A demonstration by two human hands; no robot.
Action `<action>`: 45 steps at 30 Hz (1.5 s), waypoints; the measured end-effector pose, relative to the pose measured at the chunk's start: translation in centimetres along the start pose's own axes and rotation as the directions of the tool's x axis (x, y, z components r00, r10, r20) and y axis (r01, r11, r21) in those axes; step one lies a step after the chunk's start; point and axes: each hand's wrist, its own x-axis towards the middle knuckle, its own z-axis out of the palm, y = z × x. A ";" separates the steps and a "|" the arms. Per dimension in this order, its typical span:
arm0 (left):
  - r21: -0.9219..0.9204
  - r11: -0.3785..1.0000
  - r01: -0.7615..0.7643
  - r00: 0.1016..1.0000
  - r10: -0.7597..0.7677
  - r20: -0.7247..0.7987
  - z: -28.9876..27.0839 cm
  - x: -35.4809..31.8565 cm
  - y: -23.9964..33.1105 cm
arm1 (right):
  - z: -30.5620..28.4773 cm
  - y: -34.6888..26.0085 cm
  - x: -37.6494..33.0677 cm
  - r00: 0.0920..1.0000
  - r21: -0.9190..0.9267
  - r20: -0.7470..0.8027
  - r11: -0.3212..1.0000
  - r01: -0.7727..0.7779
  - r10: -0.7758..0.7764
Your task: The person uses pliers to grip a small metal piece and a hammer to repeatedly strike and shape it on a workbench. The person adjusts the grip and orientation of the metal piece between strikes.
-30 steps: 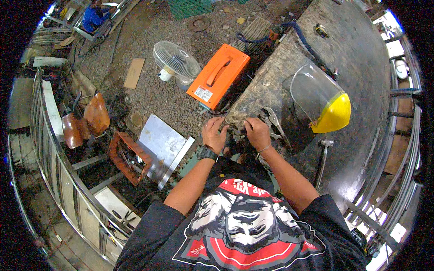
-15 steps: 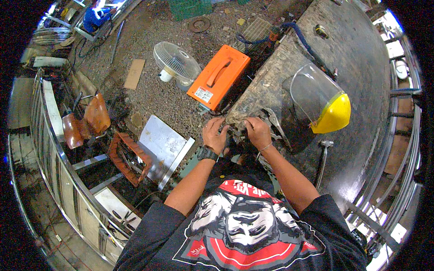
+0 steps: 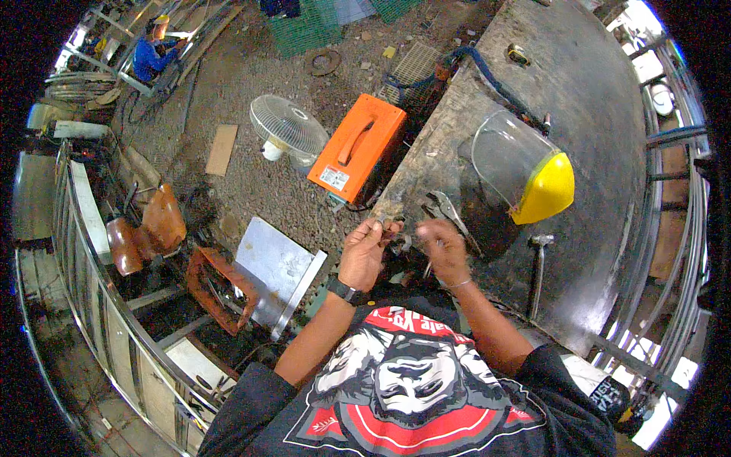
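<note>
My left hand (image 3: 362, 255), with a dark watch at the wrist, is at the near corner of the dark workbench (image 3: 586, 251). Its thumb and fingers are pinched around something small that I cannot make out, among dark metal parts at the corner. My right hand (image 3: 446, 250) is just to the right, apart from the left one and smeared by motion, so its fingers are unclear. Beyond it on the bench lies a pair of metal locking pliers (image 3: 451, 212). Farther right are a face shield with a yellow crown (image 3: 545, 189) and a hammer (image 3: 539, 273).
Past the bench edge stand an orange machine with a top handle (image 3: 358, 148) and a fan (image 3: 288, 128) on gravel. A metal sheet (image 3: 276, 259) and a rusty frame (image 3: 217, 289) are at left. A tape measure (image 3: 518, 53) lies far off. One person (image 3: 156, 55) works far left.
My right hand has drawn back from the bench corner, away from the left hand. My left hand stays at the corner with its fingers pinched. The view has shifted slightly, and the far person shows more fully.
</note>
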 end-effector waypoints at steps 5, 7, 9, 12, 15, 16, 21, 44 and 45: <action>-0.118 0.976 0.182 0.951 -0.144 0.273 2.2 -0.2 3.9 | -4.5 8.3 0.6 0.952 -0.655 -0.098 0.702 -0.281 0.290; -0.089 0.980 0.178 0.953 -0.149 0.262 3.6 -0.6 4.5 | -4.3 9.1 0.8 0.954 -0.637 -0.001 0.735 -0.232 0.300; -0.084 0.985 0.148 0.936 -0.112 0.334 3.7 -0.5 4.2 | -4.2 9.0 1.1 0.958 -0.595 0.036 0.776 -0.210 0.286; -0.010 0.989 0.147 0.934 -0.135 0.330 5.7 -0.9 4.0 | -4.8 12.5 1.5 0.936 -0.398 0.120 0.880 -0.260 0.331; 0.091 0.984 0.154 0.953 -0.172 0.250 7.5 -1.4 3.6 | -6.0 12.1 0.7 0.905 -0.176 0.148 0.911 -0.373 0.398; 0.091 0.988 0.127 0.955 -0.147 0.257 7.6 -1.6 3.3 | -6.9 10.4 0.5 0.878 -0.075 0.190 0.899 -0.433 0.439; 0.186 0.982 0.042 0.959 -0.092 0.268 9.6 -2.9 1.2 | -15.6 3.6 -2.6 0.717 0.282 0.409 0.669 -0.687 0.564; 0.057 0.953 0.298 0.849 -0.292 0.440 19.6 -6.7 -2.2 | -25.3 -7.3 -11.6 0.736 0.640 0.665 0.602 -0.478 -0.123; 0.069 0.954 0.292 0.835 -0.289 0.468 19.4 -6.9 -2.2 | -25.2 -7.7 -11.4 0.755 0.633 0.647 0.626 -0.455 -0.105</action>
